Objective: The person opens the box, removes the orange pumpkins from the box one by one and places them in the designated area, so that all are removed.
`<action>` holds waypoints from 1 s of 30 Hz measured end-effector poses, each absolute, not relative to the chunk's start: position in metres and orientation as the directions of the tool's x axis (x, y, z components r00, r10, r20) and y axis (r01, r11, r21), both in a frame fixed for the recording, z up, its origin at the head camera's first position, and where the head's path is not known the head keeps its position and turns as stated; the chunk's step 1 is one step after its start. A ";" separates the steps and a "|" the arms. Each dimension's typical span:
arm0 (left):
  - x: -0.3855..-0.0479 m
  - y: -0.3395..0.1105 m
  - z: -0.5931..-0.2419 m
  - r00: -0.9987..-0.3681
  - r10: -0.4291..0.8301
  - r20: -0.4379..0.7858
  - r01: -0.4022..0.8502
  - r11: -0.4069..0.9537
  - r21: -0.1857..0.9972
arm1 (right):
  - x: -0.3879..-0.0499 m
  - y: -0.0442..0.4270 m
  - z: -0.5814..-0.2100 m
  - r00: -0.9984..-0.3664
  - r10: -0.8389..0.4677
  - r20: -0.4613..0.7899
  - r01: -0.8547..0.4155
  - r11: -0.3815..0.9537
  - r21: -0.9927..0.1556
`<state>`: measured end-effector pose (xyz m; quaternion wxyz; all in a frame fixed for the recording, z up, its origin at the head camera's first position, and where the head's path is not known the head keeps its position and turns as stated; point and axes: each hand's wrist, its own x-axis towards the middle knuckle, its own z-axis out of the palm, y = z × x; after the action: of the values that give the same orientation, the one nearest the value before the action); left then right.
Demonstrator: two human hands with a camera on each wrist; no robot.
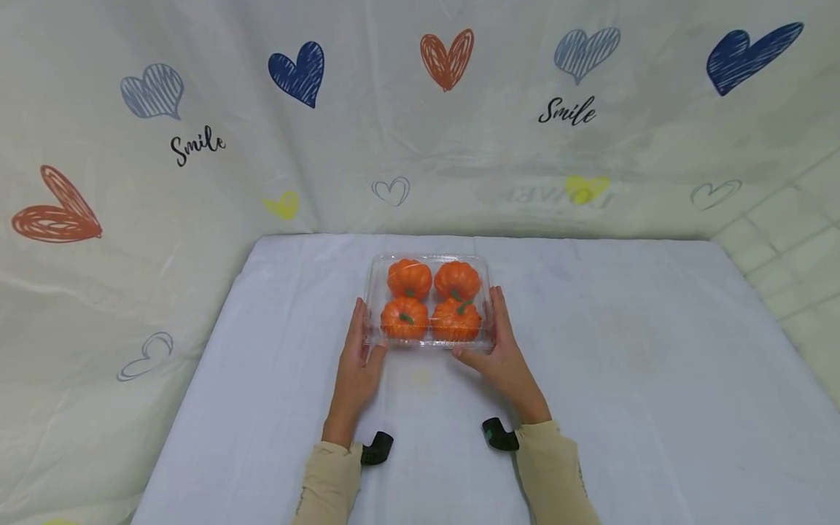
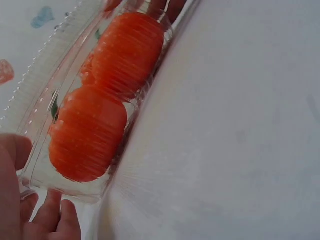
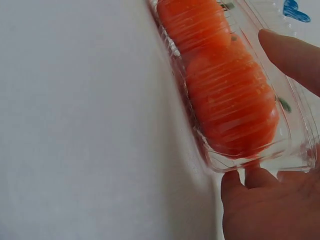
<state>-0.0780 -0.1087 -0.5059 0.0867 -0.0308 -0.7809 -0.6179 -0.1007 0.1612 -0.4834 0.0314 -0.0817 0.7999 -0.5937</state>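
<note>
Four pumpkins point(image 1: 394, 324), one clear box point(image 1: 420, 343), two sleeves point(image 1: 331, 483), two "Smile" prints point(image 1: 567, 111), perhaps twelve hearts point(image 1: 298, 76).

Indoor tabletop setup, room type unclear: white-clothed table point(image 1: 656, 408) before a hanging sheet point(image 1: 387, 124) printed with hearts point(image 1: 447, 60) and "Smile"; pale block-patterned surface point(image 1: 803, 251) at right.

The left hand point(image 1: 359, 370), at the left end of the clear box point(image 1: 429, 344), is running past the left and bottom edges of the left wrist view. The right hand point(image 1: 504, 364), at the box's right end, is running past the right wrist view's right and bottom edges. In both, the front pumpkins point(image 1: 405, 319) are mostly hiding the back pumpkins point(image 1: 410, 275). Below the box, both sleeves point(image 1: 331, 481) are leaving the head view; lettering point(image 1: 580, 467) on the right one is appearing too small to read.
</note>
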 end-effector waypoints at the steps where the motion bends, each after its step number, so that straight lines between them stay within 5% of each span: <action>1: -0.077 -0.108 -0.506 -0.978 -0.066 0.198 0.175 0.252 0.952 | -0.101 0.161 -0.483 -0.985 -0.164 0.046 -0.092 0.287 -0.953; 8: -0.075 -0.109 -0.506 -0.940 -0.084 0.330 0.280 0.359 0.890 | -0.100 0.160 -0.482 -0.987 -0.155 0.035 -0.078 0.280 -0.957; 19: -0.075 -0.108 -0.504 -0.937 -0.109 0.332 0.280 0.333 0.900 | -0.100 0.167 -0.483 -0.962 -0.253 0.103 -0.160 0.214 -0.964; 30: -0.073 -0.109 -0.505 -0.946 -0.126 0.299 0.246 0.321 0.914 | -0.098 0.180 -0.468 -0.926 -0.376 0.028 -0.159 0.323 -0.933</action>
<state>-0.0732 -0.1091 -0.5052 0.1602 -0.0375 -0.7969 -0.5813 -0.0980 0.1795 -0.4683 0.0972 -0.1657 0.8076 -0.5576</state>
